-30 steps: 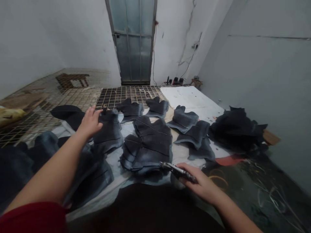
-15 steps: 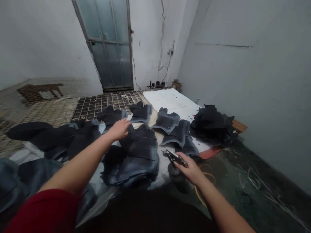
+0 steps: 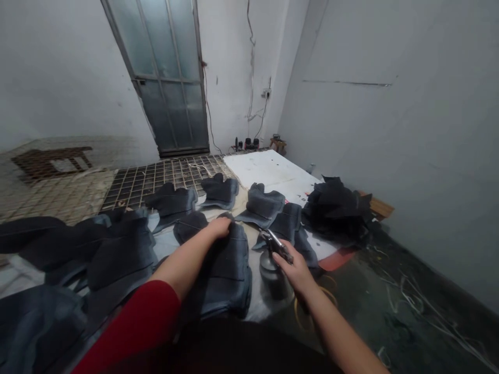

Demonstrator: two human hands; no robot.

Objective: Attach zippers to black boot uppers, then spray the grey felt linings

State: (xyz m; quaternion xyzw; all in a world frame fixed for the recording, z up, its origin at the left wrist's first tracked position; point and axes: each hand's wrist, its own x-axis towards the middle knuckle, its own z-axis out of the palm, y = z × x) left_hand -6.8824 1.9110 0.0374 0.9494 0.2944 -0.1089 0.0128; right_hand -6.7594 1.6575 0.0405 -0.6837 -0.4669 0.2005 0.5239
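Observation:
My right hand [image 3: 296,270] is wrapped around a metal spray gun [image 3: 279,247] with a dark round cup [image 3: 273,270] under it. The gun points forward and left, low over the right edge of the stack. My left hand [image 3: 219,227], fingers closed together, is at the far edge of a stack of dark blue fabric pieces [image 3: 228,259]. The fingertips seem to pinch the top piece, but they are partly hidden. A dark flap of cloth [image 3: 191,226] lies left of this hand. Faded, lighter blue borders show on the pieces.
Similar fabric pieces [image 3: 267,205] lie spread ahead and to the left [image 3: 120,254]. A dark cloth heap [image 3: 337,210] sits at the right on a white board [image 3: 268,169]. A yellow hose [image 3: 329,296] and pale cords [image 3: 413,301] lie on the floor. Behind are a wire grid [image 3: 167,174] and a door [image 3: 171,104].
My left hand has moved right and slightly nearer, onto the stack's far edge. My right hand has tilted the spray gun, so its cup shows more. The view has shifted slightly.

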